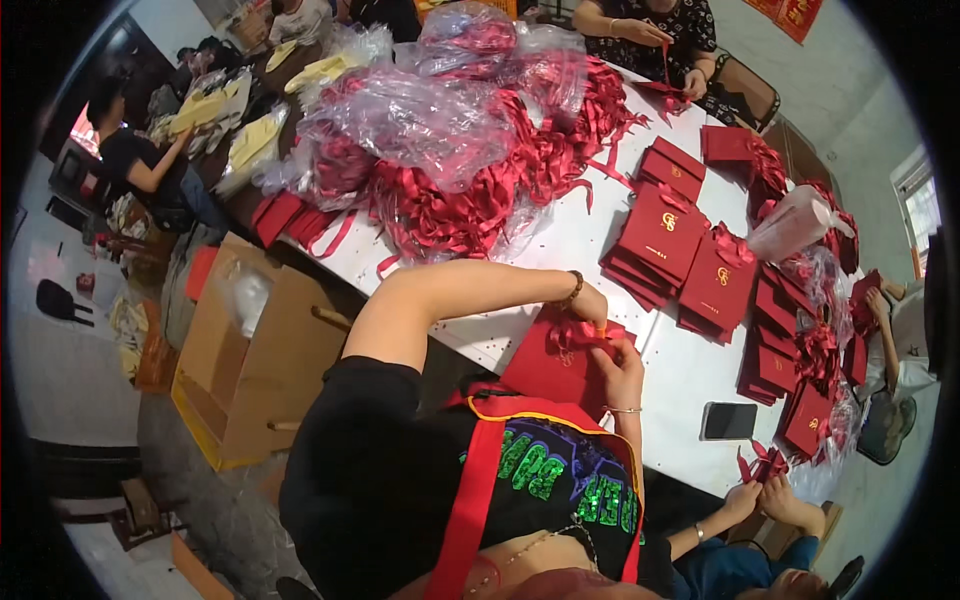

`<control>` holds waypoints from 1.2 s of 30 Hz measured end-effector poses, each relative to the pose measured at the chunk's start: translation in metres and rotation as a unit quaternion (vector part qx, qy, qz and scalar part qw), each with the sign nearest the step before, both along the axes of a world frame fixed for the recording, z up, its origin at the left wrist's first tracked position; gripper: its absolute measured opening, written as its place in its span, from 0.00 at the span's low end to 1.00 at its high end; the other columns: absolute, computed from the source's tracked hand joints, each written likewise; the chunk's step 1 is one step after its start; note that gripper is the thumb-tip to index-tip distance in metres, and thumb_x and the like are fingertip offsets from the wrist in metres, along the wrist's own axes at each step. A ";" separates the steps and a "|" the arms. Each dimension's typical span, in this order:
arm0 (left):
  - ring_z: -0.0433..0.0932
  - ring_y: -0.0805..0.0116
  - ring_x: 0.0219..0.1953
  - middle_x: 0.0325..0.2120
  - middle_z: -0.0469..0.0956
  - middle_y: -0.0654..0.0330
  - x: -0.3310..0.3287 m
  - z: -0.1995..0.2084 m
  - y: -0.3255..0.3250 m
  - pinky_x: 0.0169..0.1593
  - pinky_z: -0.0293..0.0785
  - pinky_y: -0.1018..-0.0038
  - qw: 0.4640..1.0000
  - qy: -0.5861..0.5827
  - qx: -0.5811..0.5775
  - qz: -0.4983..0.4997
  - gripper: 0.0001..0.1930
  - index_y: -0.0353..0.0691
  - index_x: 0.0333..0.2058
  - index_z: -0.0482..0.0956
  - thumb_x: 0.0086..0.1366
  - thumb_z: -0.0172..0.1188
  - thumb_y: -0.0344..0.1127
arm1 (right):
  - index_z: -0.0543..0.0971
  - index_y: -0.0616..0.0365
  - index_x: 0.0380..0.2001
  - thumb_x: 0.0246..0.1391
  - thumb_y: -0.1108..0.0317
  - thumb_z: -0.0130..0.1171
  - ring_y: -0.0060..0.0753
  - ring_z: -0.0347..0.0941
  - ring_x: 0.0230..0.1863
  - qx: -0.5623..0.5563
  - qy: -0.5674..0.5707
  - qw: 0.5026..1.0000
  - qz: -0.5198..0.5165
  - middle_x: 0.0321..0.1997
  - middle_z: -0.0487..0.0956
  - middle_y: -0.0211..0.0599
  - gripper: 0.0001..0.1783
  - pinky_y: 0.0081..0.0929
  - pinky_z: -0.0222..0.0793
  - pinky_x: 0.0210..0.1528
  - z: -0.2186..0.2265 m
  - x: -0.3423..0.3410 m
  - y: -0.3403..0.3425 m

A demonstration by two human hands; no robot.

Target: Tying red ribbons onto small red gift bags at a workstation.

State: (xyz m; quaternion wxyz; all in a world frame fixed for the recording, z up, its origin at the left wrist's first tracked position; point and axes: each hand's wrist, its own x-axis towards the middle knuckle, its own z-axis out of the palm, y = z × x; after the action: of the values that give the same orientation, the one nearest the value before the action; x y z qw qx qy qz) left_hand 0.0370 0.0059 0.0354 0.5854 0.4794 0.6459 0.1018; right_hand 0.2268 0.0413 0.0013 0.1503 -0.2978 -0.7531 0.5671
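Directly in front of me a dark red paper gift bag (545,365) with a gold emblem lies flat at the near edge of the table. A red ribbon (573,334) crosses its upper part. My left hand (592,306), a beaded bracelet at its wrist, reaches over from the left with its fingers pinched at the ribbon. Close below it, my right hand (624,372), with a thin bangle, closes its thumb and fingers on the same ribbon. The fingers partly hide where the ribbon meets itself.
Stacked red bags (655,240) stand right of my hands. A phone (729,421) lies by the table's near right edge. Plastic-wrapped red ribbons (450,170) heap up at the far left. A cardboard box (255,370) sits on the floor. Several people work around.
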 end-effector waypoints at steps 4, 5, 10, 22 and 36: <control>0.67 0.79 0.18 0.18 0.75 0.67 -0.005 -0.025 0.007 0.23 0.64 0.78 0.967 -0.221 -0.102 0.078 0.08 0.36 0.21 0.79 0.50 0.60 0.35 | 0.74 0.62 0.32 0.45 0.72 0.61 0.19 0.65 0.25 -0.018 0.022 0.999 -0.015 0.23 0.71 0.28 0.11 0.18 0.62 0.28 0.000 0.001 0.003; 0.66 0.79 0.19 0.17 0.74 0.68 -0.003 -0.031 0.008 0.23 0.63 0.78 0.974 -0.211 -0.047 0.061 0.07 0.36 0.22 0.79 0.50 0.60 0.34 | 0.74 0.61 0.33 0.45 0.73 0.61 0.19 0.66 0.28 -0.005 0.021 1.000 -0.010 0.25 0.73 0.27 0.10 0.17 0.64 0.30 0.000 -0.001 0.003; 0.67 0.80 0.16 0.12 0.72 0.66 0.005 0.025 -0.005 0.20 0.60 0.80 0.980 -0.075 -0.056 0.177 0.07 0.39 0.18 0.79 0.46 0.58 0.35 | 0.73 0.62 0.34 0.42 0.70 0.61 0.26 0.67 0.24 0.023 -0.005 1.000 -0.018 0.22 0.74 0.37 0.14 0.23 0.64 0.29 0.003 -0.008 0.008; 0.68 0.80 0.18 0.19 0.72 0.66 -0.038 -0.024 0.007 0.18 0.62 0.83 0.923 -0.128 0.141 0.334 0.15 0.38 0.30 0.75 0.61 0.49 0.45 | 0.74 0.62 0.33 0.42 0.70 0.61 0.25 0.65 0.21 0.006 0.007 1.000 -0.020 0.19 0.72 0.36 0.13 0.23 0.62 0.25 0.003 0.004 0.004; 0.72 0.74 0.35 0.34 0.77 0.59 -0.060 -0.048 -0.010 0.44 0.68 0.78 0.962 -0.080 0.206 0.163 0.15 0.34 0.43 0.74 0.55 0.53 0.28 | 0.73 0.62 0.34 0.43 0.72 0.60 0.24 0.68 0.26 -0.015 0.003 1.000 -0.010 0.24 0.74 0.36 0.12 0.21 0.64 0.29 -0.002 0.000 0.002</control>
State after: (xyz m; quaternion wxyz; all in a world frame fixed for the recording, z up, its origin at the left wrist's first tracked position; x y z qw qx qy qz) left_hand -0.0226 -0.0039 -0.0125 0.4994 0.4678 0.6313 0.3649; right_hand 0.2263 0.0436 -0.0003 0.1542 -0.3060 -0.7409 0.5777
